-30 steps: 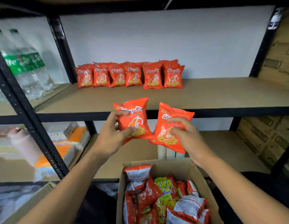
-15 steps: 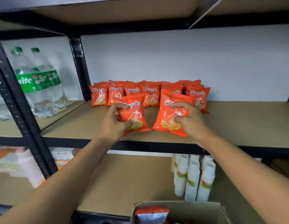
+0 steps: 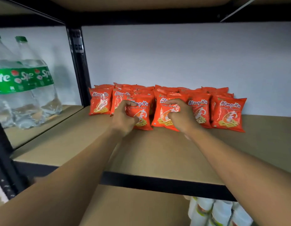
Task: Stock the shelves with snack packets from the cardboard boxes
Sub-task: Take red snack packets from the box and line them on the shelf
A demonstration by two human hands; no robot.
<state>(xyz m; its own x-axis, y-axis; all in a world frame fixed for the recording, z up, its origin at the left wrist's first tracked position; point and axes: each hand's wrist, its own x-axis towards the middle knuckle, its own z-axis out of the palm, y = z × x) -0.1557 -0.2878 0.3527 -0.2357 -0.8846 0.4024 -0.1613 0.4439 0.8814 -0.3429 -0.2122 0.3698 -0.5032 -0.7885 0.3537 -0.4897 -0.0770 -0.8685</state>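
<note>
Prawn-cracker packets row at shelf back, 12 o'clock. Left hand grip pinches front packet; right hand grip pinches neighbouring packet. Bare board toward 6 o'clock edge and 3 o'clock.

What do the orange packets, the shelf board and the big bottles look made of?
The orange packets: glossy plastic film, probably; they crinkle and shine. The shelf board: matte brown fibreboard or similar, no grain visible. The bottles: clear plastic, likely, with green printed labels.
</note>
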